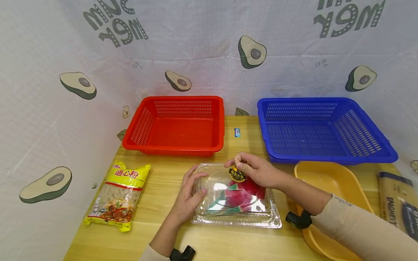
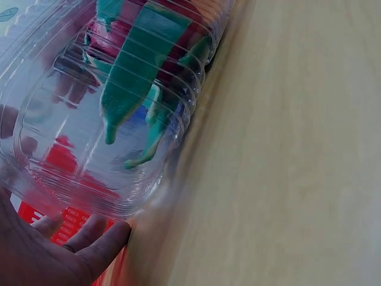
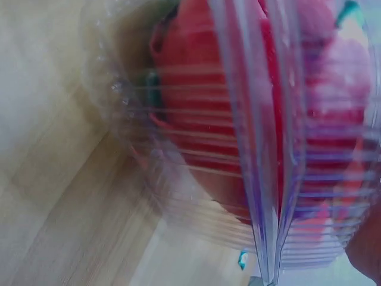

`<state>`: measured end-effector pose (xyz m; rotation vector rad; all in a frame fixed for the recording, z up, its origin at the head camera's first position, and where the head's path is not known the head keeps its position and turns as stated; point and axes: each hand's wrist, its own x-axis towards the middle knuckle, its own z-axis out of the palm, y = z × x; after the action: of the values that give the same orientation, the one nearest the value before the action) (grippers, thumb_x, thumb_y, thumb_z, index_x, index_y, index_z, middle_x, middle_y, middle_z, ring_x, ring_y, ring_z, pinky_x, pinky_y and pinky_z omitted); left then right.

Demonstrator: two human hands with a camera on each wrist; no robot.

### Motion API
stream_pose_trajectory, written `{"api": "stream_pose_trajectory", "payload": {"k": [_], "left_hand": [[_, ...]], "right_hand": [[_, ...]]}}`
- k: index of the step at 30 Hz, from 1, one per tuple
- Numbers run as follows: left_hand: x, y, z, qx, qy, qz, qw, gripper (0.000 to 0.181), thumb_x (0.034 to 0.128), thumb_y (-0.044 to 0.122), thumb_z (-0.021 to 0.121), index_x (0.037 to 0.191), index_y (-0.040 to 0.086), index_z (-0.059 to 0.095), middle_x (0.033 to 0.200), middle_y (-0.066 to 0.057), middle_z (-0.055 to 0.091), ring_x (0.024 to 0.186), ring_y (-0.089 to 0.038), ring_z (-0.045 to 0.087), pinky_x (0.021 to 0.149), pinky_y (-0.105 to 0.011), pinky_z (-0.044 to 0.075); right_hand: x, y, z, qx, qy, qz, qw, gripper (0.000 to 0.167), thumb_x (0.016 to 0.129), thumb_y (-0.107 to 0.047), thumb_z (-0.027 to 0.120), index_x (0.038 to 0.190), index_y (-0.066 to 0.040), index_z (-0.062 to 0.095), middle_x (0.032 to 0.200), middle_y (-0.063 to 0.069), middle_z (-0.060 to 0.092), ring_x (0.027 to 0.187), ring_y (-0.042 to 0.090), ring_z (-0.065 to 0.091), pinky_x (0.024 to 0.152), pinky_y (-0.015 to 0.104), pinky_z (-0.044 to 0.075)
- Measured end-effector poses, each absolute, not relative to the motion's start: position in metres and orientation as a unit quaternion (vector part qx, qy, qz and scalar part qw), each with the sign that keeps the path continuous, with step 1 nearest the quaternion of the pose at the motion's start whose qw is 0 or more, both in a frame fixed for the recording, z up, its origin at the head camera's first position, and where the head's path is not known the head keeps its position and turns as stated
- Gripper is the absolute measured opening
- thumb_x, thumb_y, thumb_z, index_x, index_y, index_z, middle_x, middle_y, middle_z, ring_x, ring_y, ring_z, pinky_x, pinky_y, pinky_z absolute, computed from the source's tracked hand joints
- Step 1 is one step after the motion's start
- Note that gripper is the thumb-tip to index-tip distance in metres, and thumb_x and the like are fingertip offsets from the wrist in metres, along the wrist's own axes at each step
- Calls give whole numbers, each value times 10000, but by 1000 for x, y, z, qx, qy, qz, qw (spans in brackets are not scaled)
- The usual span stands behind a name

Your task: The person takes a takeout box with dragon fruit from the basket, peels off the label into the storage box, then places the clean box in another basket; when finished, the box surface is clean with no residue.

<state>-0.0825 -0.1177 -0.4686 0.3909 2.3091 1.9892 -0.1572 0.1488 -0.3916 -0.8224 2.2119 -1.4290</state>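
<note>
A clear plastic box [image 1: 212, 206] with a pinkish-red and green item [image 1: 241, 197] inside lies lidded on the table. My left hand [image 1: 189, 197] rests against the box's left side, fingers spread and slightly bent; the left wrist view shows the hand [image 2: 65, 256] at the box's end [image 2: 113, 208]. My right hand [image 1: 256, 170] is over the lid, thumb and index finger pinching at the edge of a round black-and-gold sticker [image 1: 237, 174]. In the right wrist view the ribbed box [image 3: 202, 113] fills most of the picture.
Behind stand a red basket [image 1: 183, 148] and a blue basket [image 1: 326, 157], with a small blue packet [image 1: 237, 132] between them. A yellow pasta bag [image 1: 119, 195] lies left. At right are an orange-yellow tub [image 1: 330, 174] and a spaghetti package [image 1: 393, 203].
</note>
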Motion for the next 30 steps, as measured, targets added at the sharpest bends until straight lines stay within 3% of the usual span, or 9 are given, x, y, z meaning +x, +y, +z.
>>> {"api": "stream_pose_trajectory", "payload": {"k": [2,10,17,30], "left_hand": [[-82,-117,-469,129,753,645,31,418,950,138,584,1363,182,548,1682,-185,108,1564,-469,71,1176,-790,71],[-81,-117,-469,136,757,639,30,409,958,161,582,1365,193,548,1687,-184,111,1565,-470,72,1142,-829,79],[-81,-116,-469,137,754,642,31,414,956,150,582,1367,183,545,1685,-188,108,1567,-468,67,1154,-817,80],[-80,-119,-470,129,759,637,27,418,951,155,581,1366,202,552,1687,-177,122,1568,-460,83,1158,-811,79]], "right_hand": [[-156,149,-392,-295,784,-514,188,150,1079,-159,481,1027,-55,576,1270,178,693,1215,364,647,951,194,550],[-150,155,-378,-233,838,-476,132,88,1051,-192,567,1015,-124,608,1146,79,698,1129,268,640,1006,434,536],[-143,172,-364,-219,858,-451,110,73,1023,-210,627,990,-145,634,937,17,625,932,213,611,835,276,527],[-121,225,-352,-187,900,-387,76,48,1001,-199,661,1004,-160,688,917,-29,671,848,90,613,745,210,521]]}}
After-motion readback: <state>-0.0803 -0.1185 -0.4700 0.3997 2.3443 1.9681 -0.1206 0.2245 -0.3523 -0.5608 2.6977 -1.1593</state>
